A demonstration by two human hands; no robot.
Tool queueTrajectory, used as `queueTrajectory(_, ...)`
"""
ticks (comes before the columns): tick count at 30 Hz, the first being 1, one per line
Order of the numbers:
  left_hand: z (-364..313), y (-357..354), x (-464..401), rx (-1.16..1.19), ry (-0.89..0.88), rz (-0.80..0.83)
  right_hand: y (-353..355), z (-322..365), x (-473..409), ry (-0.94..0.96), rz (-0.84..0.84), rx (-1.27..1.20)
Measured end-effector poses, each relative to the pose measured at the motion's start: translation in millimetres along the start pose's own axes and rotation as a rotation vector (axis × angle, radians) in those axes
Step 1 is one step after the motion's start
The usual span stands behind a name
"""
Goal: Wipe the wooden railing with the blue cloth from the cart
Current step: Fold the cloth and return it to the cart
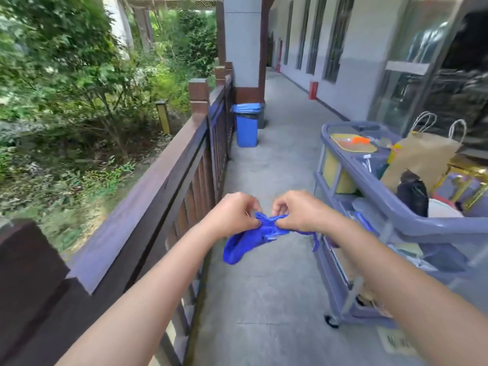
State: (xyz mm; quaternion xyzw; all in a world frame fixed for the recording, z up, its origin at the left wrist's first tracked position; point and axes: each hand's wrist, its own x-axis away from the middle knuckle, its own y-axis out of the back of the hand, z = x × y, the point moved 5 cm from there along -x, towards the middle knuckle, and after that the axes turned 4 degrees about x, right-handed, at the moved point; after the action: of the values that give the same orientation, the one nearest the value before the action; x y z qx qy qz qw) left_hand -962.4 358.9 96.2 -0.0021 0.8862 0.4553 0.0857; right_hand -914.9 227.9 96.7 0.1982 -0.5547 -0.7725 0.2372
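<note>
Here the walkway floor [264, 286] runs ahead of me, with the wooden railing [148, 207] along my left and the grey cleaning cart [383, 204] on my right, a brown paper bag [422, 159] standing on its top shelf and a blue bin [247, 125] further down by the rail. Between rail and cart, out in the air over the floor, I hold the blue cloth [245, 239] bunched and drooping to the left. My left hand [232, 212] pinches one part of its upper edge, fingers curled closed on it, and my right hand [298, 210] pinches the edge just beside, closed the same way. I judge the step is readying the cloth, so I should spread it flat, fold it into a pad that fills one palm, then turn to the top rail and wipe along its length.
</note>
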Motion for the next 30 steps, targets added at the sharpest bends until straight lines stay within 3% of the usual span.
queueTrajectory(21, 65, -14, -330, -0.087, 0.053, 0.021, 34, -185, -304, 0.092, 0.06, -0.131)
queueTrajectory(30, 93, -62, -486, -0.07, -0.035, 0.124, 30, -293, -403, -0.037, 0.067, -0.104)
